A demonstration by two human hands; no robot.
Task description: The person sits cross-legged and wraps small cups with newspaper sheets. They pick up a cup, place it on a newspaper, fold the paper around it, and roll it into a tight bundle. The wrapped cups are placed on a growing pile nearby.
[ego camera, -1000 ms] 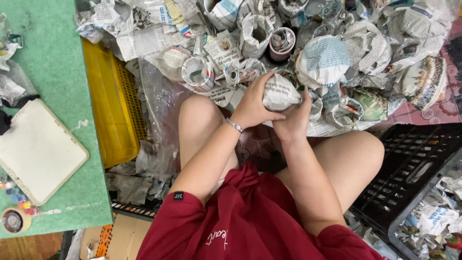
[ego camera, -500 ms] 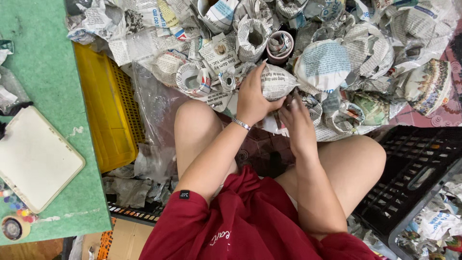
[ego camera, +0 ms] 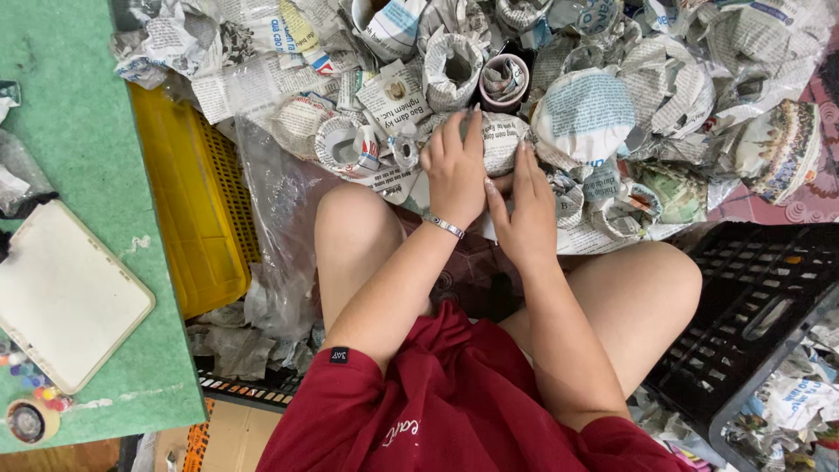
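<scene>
already many newspaper-wrapped bundles lie piled; left hand and right hand both grip one newspaper bundle, half-wrapped.

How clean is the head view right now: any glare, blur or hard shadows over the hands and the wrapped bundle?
Head view: soft, even light; both the left hand and the right hand look sharp on the newspaper-wrapped bundle. Mild glare on the clear plastic sheet beside the yellow plastic crate. A dim shadow lies between the knees; edges bend slightly.
</scene>
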